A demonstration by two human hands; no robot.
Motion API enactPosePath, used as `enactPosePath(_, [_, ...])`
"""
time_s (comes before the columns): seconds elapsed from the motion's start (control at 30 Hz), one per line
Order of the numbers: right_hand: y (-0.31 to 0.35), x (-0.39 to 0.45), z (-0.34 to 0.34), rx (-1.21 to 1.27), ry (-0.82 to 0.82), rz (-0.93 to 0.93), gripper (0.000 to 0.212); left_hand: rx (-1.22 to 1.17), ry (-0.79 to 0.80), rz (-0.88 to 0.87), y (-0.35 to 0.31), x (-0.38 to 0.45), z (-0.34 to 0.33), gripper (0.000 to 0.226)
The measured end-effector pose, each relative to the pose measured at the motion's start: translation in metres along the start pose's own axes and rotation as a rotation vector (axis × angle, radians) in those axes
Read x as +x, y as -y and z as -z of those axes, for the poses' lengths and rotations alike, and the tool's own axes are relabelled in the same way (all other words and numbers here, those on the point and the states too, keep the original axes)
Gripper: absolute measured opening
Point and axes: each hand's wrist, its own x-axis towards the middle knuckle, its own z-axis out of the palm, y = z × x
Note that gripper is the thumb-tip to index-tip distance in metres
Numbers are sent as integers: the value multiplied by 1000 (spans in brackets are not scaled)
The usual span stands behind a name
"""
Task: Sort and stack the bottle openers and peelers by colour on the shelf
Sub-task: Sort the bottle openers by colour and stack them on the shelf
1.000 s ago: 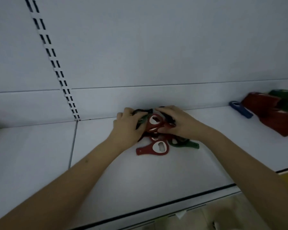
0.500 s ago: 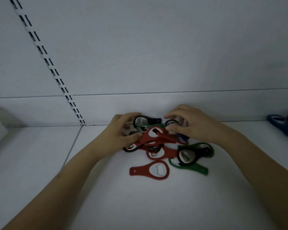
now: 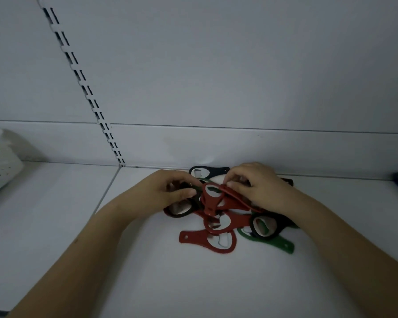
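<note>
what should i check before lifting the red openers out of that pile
1. Right hand grips the red openers: ok, fingers curl over their upper edge.
2. Left hand steadies the pile: cannot tell, thumb touches the red rim, the rest is hidden.
3. Held reds free of others: not ok, they overlap another red opener below.
4. Other colours separated: not ok, the black opener lies on the green opener.
5. Loose red opener reachable: ok, flat at the front.
6. Bare shelf for a stack: ok.
</note>
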Motion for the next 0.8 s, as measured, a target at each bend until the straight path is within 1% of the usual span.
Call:
enactPosePath(0.07, [2,-3,5,41,26,-23,14,-16,-61,-14,2,-1,-2,19])
enactPosePath(0.17, [5,-9,12,95,54,-49,17,-67,-183,-15,6,0,-4,18])
enactPosePath(0.23, [8,-12,14,127,78,-65,20,1,-244,-20,12,2,-2,19])
enactPosePath(0.3, [11,-12,11,123,68,-75,26,73,-268,-17,15,1,1,22])
enactPosePath(0.37, [14,-9,4,60,28,-81,34,95,-269,-22,15,-1,2,25])
enactPosePath(0.43, [19,-3,-2,25,-20,-96,37,118,-266,-43,15,-2,2,21])
enactPosePath(0.5, [25,3,-3,64,-27,-126,33,163,-269,-70,15,-2,0,12])
enactPosePath(0.6, [36,13,-1,187,14,-193,27,142,-282,-102,13,-1,-4,11])
enactPosePath(0.7, [45,19,-2,227,-38,-233,20,156,-295,-120,11,-2,-10,11])
enactPosePath(0.8, [43,8,6,238,-82,-278,19,262,-373,-195,1,-3,-11,10])
